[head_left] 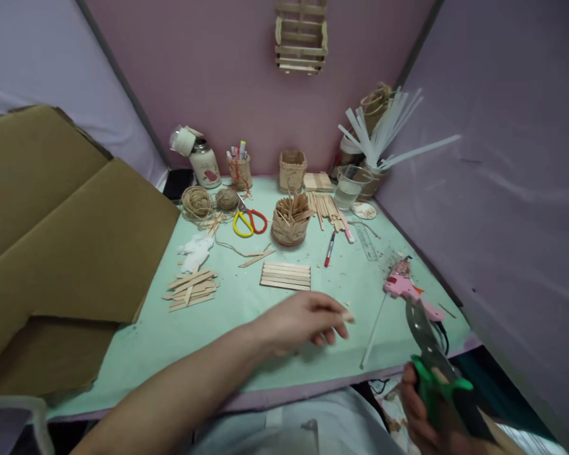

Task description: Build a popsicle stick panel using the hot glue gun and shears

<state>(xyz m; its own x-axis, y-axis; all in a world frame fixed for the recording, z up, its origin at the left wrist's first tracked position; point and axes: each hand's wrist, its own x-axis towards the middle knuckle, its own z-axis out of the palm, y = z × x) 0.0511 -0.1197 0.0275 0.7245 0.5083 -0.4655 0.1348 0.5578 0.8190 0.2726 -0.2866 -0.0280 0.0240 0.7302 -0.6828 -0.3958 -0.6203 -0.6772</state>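
Over the front of the table, my left hand point(306, 321) is slightly blurred, its thumb and forefinger pinching a small pale piece of craft stick point(348, 317). At the lower right, past the table's front edge, my right hand point(420, 411) grips green-handled garden shears point(429, 354) with the metal blades pointing up and away. A panel of craft sticks laid side by side point(285, 276) lies flat just beyond my left hand. To the left is a loose pile of cut craft sticks point(192, 289).
A pink glue gun point(403, 287) with a long glue stick lies at the right. A stick-filled pot point(290, 221), scissors point(250, 222), twine balls point(198, 203), a red pen point(330, 248) and a clear cup of liquid point(348, 188) stand or lie farther back. A large cardboard box point(66, 227) borders the left.
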